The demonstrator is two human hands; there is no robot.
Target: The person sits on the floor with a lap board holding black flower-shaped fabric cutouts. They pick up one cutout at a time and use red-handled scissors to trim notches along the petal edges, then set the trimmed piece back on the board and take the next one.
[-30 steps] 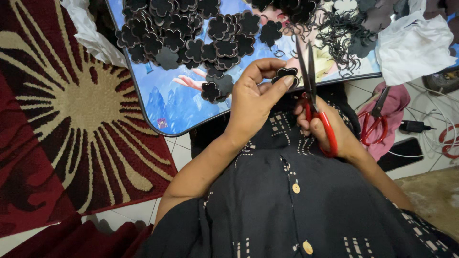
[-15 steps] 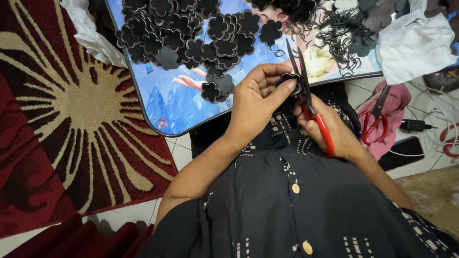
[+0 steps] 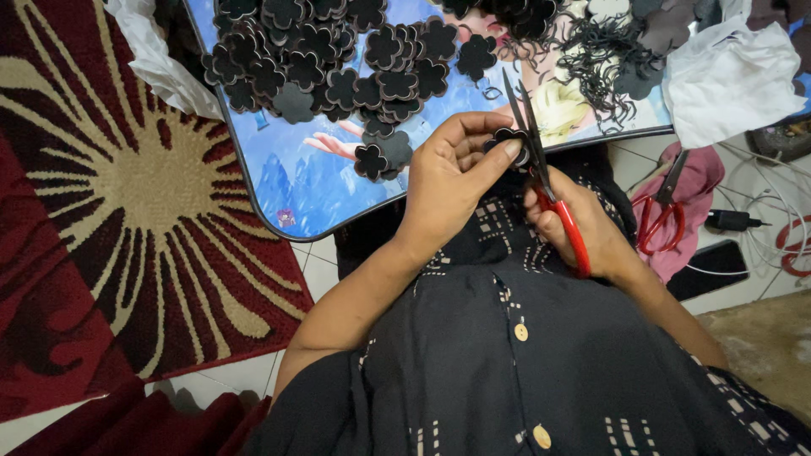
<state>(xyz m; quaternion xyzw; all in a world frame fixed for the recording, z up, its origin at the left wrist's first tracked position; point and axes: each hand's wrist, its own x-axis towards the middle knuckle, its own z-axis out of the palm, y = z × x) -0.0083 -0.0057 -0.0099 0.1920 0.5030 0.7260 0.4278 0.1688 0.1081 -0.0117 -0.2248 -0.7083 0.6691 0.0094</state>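
**Black piece held at the scissor blades, above the near edge of the table**

I see the left hand (image 3: pixel 452 173) clenched around a small black cut-out piece (image 3: pixel 509 137), pinched between thumb and forefinger at its fingertips. The piece sits at the far right tip of that hand, touching the blades of the red-handled scissors (image 3: pixel 545 181).

The right hand (image 3: pixel 583 232) grips the scissors by the red handles, fingers closed through the loops. The blades point up and away from the body, standing nearly closed, with the piece just to their left. The right hand lies directly below and right of the piece, close beside the left hand.

Both hands hover over the lap, just in front of the near rim of the table (image 3: pixel 279 190), a tray-like top with a blue picture print. On it lies a heap of black flower shapes (image 3: pixel 338 59), well apart from the held piece. Black offcut strips (image 3: pixel 604 59) lie at the far right of the top, beside a white cloth (image 3: pixel 731 80).

A second pair of red scissors (image 3: pixel 659 211) rests on pink fabric to the right, on the floor. A red patterned rug (image 3: pixel 127 219) lies to the left.
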